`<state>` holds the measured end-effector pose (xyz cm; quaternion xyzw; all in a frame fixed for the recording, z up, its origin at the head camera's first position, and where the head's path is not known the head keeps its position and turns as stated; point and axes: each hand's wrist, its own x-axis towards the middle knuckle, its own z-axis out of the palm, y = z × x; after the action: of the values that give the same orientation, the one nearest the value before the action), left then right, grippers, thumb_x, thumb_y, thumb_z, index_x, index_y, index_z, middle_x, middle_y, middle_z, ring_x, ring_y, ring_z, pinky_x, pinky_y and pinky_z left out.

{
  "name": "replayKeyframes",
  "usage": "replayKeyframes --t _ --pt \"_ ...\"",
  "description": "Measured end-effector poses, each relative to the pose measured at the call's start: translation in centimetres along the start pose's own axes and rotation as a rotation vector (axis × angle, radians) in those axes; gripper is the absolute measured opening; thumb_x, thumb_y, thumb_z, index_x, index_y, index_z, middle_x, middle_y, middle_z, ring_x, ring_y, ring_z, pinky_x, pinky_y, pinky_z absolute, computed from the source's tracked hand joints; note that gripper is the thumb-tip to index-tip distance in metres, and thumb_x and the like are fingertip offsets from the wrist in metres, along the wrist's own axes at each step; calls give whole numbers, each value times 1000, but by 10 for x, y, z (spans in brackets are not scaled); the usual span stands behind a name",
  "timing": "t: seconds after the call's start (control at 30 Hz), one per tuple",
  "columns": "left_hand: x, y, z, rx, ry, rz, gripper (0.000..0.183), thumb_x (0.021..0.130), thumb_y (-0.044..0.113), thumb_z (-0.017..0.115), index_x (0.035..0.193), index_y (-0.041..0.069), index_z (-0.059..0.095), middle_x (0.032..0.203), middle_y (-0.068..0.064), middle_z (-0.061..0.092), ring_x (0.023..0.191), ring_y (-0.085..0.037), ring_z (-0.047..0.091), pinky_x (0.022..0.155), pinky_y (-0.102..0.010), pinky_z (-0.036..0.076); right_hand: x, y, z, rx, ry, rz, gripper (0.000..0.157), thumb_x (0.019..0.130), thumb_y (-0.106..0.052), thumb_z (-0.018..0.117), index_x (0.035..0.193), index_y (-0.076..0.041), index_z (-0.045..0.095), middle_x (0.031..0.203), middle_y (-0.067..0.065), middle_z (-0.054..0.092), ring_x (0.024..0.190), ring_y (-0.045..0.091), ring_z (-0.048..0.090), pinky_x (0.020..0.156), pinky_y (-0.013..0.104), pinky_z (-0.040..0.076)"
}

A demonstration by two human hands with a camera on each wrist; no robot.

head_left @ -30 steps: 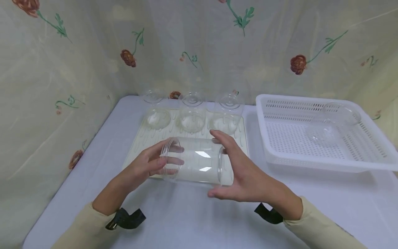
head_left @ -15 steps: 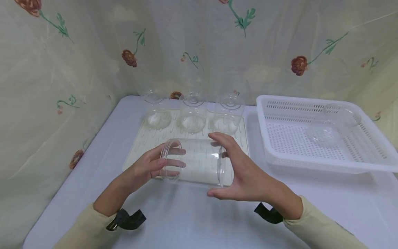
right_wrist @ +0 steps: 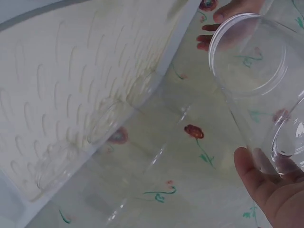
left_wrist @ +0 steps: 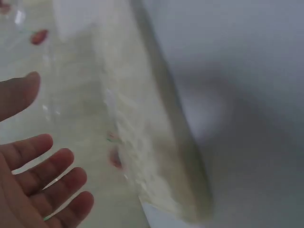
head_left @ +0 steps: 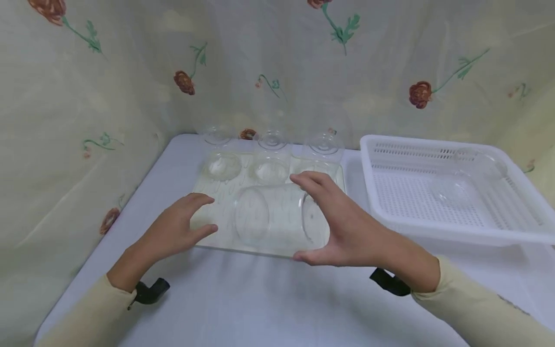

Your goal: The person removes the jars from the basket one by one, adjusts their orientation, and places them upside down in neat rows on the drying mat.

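A clear cylindrical jar (head_left: 277,217) lies sideways in the air above the pale mat (head_left: 208,231), its rimmed end toward the left. My right hand (head_left: 342,231) grips it around the right end, thumb below and fingers above. In the right wrist view the same jar (right_wrist: 251,61) shows with fingers curled round its end. Off the jar's left end, my left hand (head_left: 178,226) is apart from it, thumb and fingers spread with nothing between them. Three more clear jars stand in a row at the mat's back, among them a middle jar (head_left: 272,156).
At the right stands a white perforated basket (head_left: 403,193) with a clear jar (head_left: 464,178) lying in it. A flowered curtain (head_left: 303,72) hangs behind and to the left of the white-covered table (head_left: 243,303).
My left hand has let go of the jar's rimmed end and moved left. The right hand still holds the jar, now slightly higher and turned a little.
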<state>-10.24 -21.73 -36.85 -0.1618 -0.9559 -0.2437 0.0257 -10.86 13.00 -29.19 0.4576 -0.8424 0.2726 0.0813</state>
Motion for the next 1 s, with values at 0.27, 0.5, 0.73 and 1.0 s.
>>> replayKeyframes --t 0.27,0.5,0.73,1.0 --pt "-12 -29 5 183 -171 -25 59 88 25 73 136 -2 55 145 -26 49 135 -45 46 107 -58 44 18 -3 -13 -162 -104 53 106 70 -41 87 156 -21 27 153 12 32 136 29 41 97 45 53" --pt "-10 -36 13 206 -228 -27 55 89 23 72 132 -7 57 141 -31 51 133 -47 47 109 -57 43 38 -1 -27 -204 -242 32 102 72 -39 86 155 -22 29 151 12 36 136 29 42 99 45 52" --pt "-9 -36 20 231 -181 -70 52 88 21 74 128 -8 59 137 -29 54 131 -46 50 109 -56 43 60 -3 -26 -249 -312 16 100 73 -38 84 155 -18 30 151 14 39 139 32 40 105 48 48" --pt "-12 -32 22 210 -142 -123 49 86 21 75 123 -9 63 131 -28 58 124 -45 54 105 -55 46 84 1 -17 -283 -375 79 103 76 -43 81 158 -17 23 157 11 35 138 34 44 110 50 44"
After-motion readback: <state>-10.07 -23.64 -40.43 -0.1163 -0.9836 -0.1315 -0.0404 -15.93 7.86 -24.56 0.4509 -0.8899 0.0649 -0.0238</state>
